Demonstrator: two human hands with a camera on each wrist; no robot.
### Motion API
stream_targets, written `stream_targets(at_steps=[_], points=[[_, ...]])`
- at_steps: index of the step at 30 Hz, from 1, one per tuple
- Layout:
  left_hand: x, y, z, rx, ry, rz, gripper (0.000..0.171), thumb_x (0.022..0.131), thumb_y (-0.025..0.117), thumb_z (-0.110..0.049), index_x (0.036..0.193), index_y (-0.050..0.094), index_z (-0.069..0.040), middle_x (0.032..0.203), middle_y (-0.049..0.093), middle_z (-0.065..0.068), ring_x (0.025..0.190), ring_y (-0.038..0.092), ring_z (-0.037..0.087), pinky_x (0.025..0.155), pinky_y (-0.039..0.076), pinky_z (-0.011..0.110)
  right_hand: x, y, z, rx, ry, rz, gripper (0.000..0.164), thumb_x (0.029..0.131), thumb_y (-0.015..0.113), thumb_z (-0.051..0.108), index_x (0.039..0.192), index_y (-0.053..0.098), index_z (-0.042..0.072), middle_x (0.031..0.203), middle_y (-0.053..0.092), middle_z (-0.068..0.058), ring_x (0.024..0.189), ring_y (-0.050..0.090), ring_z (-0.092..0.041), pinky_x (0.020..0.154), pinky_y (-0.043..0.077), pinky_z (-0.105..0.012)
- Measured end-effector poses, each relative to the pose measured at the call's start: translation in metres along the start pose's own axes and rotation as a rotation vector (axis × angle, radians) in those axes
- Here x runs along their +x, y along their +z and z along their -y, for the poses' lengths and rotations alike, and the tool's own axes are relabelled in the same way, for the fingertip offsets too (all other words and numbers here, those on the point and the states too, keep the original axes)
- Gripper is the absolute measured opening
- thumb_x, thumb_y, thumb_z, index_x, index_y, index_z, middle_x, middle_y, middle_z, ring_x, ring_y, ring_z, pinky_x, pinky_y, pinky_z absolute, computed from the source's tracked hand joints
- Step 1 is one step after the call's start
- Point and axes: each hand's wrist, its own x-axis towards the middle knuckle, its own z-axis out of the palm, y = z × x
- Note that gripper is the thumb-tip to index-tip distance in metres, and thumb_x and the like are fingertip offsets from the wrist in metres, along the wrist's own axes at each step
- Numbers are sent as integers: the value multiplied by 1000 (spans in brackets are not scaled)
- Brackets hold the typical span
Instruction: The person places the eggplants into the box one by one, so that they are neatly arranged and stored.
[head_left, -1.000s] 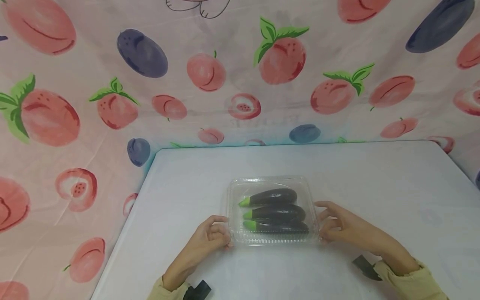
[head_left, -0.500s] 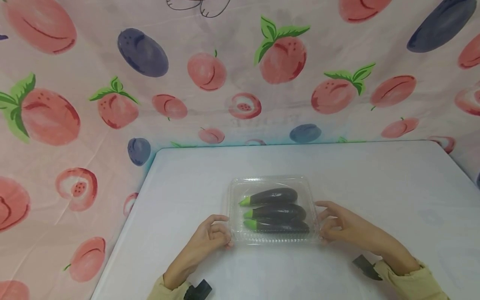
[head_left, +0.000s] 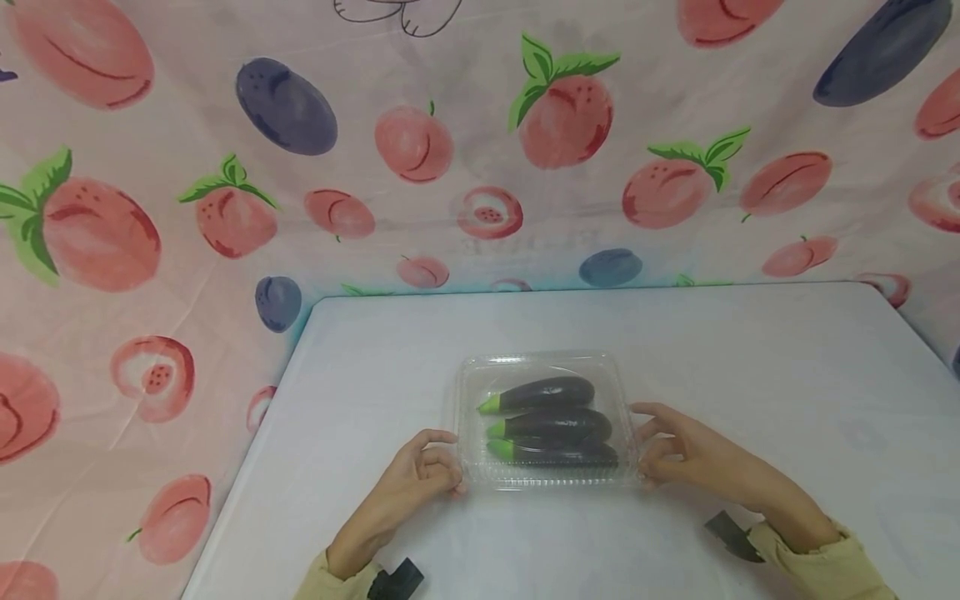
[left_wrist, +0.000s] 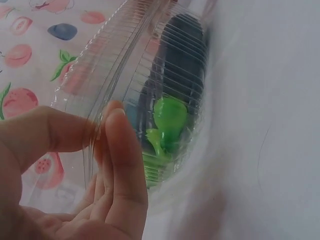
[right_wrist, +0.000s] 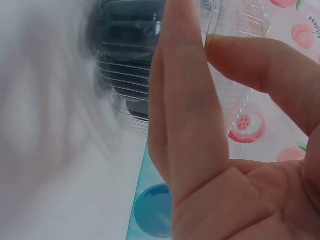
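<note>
A clear plastic clamshell box [head_left: 543, 479], its lid down, sits near the middle of the white table. Inside lie three dark eggplants [head_left: 555, 425], green stem ends to the left. My left hand [head_left: 420, 477] pinches the box's left rim between thumb and finger; the left wrist view shows the hand [left_wrist: 115, 175] at the flange, with an eggplant's green end [left_wrist: 170, 117] behind the ribbed wall. On the opposite side my right hand [head_left: 690, 450] pinches the right rim, and in the right wrist view its fingers [right_wrist: 190, 110] cover part of the box [right_wrist: 240, 65].
The white table [head_left: 390, 350] reaches back to a pink cloth [head_left: 337, 267] printed with fruit, which also hangs along the left side. Dark straps [head_left: 397, 579] show at both light yellow sleeves [head_left: 825, 562].
</note>
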Motion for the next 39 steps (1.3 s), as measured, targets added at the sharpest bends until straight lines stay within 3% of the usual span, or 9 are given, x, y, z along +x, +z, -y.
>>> stream_targets(at_steps=[6, 18, 25, 32, 39], points=[[-1, -2, -1, 6, -4, 18, 59, 88, 61, 0, 139, 31, 8, 91, 63, 2, 82, 69, 14, 81, 59, 30, 1, 1, 0, -16, 16, -7, 82, 95, 66, 14, 154, 12, -4, 131, 46, -29, 93, 69, -22, 80, 57, -29], [-1, -3, -4, 50, -46, -10, 59, 90, 66, -8, 139, 36, 2, 99, 64, 9, 87, 69, 22, 83, 57, 31, 1, 1, -1, -42, 51, -29, 82, 95, 67, 16, 154, 14, -3, 134, 47, -28, 96, 68, -25, 81, 57, -31], [0, -7, -3, 73, -35, -2, 60, 92, 67, -13, 141, 37, 1, 104, 65, 12, 90, 69, 22, 85, 56, 33, 1, 1, -2, -94, 49, -58, 79, 94, 68, 18, 153, 20, -3, 132, 51, -25, 101, 65, -25, 85, 57, -40], [-1, -10, -6, 117, -37, -66, 56, 93, 66, -17, 139, 41, 0, 108, 66, 11, 92, 66, 20, 84, 56, 34, 0, -5, -2, -209, 3, -114, 68, 97, 64, 23, 150, 29, -3, 130, 55, -20, 106, 64, -19, 87, 58, -38], [0, -16, -11, 141, 0, -122, 55, 93, 66, -16, 140, 43, 1, 120, 61, 22, 99, 65, 19, 87, 55, 29, -3, -9, 8, -290, -4, -177, 63, 99, 61, 27, 149, 33, 0, 133, 55, -17, 121, 55, -36, 94, 54, -49]])
